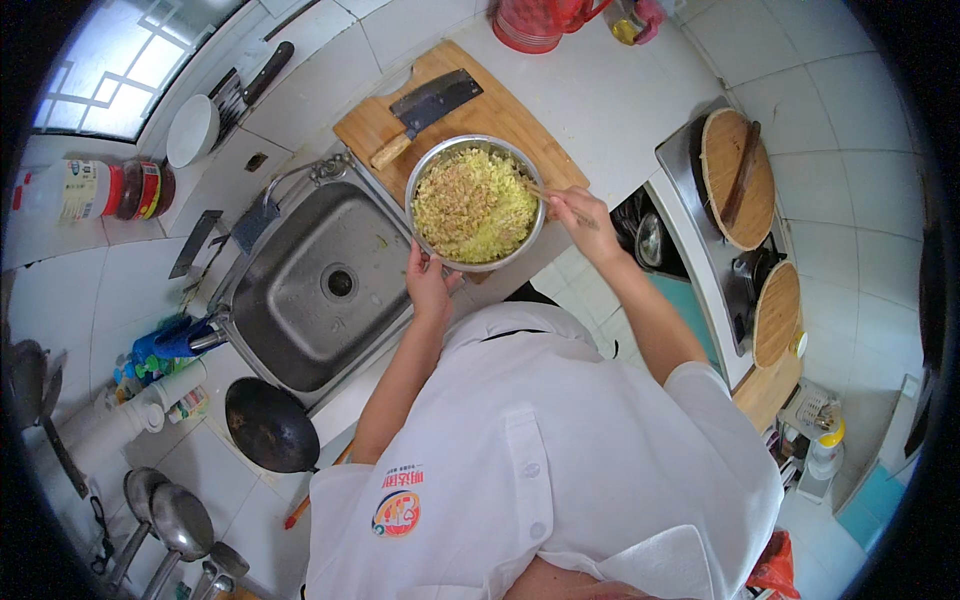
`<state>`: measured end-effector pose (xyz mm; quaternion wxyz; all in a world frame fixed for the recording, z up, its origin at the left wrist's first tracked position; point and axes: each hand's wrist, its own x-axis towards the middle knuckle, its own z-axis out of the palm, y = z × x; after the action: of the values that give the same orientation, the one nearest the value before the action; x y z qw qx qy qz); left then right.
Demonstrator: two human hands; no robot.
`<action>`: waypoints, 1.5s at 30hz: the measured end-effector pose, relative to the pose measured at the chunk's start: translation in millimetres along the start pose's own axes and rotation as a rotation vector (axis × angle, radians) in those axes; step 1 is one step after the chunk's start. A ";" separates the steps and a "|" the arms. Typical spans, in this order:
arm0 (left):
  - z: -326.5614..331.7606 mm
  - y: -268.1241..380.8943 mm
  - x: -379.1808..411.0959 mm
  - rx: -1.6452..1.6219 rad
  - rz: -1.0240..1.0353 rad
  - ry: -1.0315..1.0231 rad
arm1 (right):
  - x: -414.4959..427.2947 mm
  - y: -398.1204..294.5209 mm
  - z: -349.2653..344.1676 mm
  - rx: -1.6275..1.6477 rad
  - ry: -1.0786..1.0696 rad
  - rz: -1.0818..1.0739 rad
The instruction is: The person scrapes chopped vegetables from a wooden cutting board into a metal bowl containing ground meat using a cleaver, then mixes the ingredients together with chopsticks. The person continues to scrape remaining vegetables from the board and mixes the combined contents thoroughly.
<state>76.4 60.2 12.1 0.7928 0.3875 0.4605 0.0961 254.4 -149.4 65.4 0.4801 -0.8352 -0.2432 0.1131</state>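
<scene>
A round metal bowl point(413, 241) stands partly over a wooden cutting board point(559, 161), filled with a finely chopped yellow-green and light brown food mixture point(474, 206). My left hand point(430, 283) grips the bowl's near left rim, thumb and fingers at its edge. In my right hand point(585, 225) is a pair of wooden chopsticks point(541, 193), slanting over the bowl's right rim with the tips at the mixture. Behind the bowl, a cleaver point(436, 100) with a dark blade and wooden handle lies flat on the board.
A steel sink point(300, 300) adjoins the board on the left, with a black wok point(271, 425) beside it. At the right is a gas stove point(742, 300) with round wooden lids point(739, 178). A red plastic jug point(527, 26) stands at the back.
</scene>
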 end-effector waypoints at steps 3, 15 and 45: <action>3.8 4.8 -2.9 0.025 -0.037 0.013 | 1.4 -5.7 33.9 0.113 0.119 0.095; 2.7 2.9 2.0 0.004 0.005 -0.035 | 28.0 -14.3 10.1 -0.040 -0.241 -0.212; 2.7 13.1 -6.5 -0.017 -0.016 -0.157 | 47.7 -30.6 29.4 0.203 -0.310 0.134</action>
<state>77.6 64.4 26.4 0.8305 0.3835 0.3991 0.0628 273.7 -89.9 78.7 0.5100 -0.7695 -0.2454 0.2958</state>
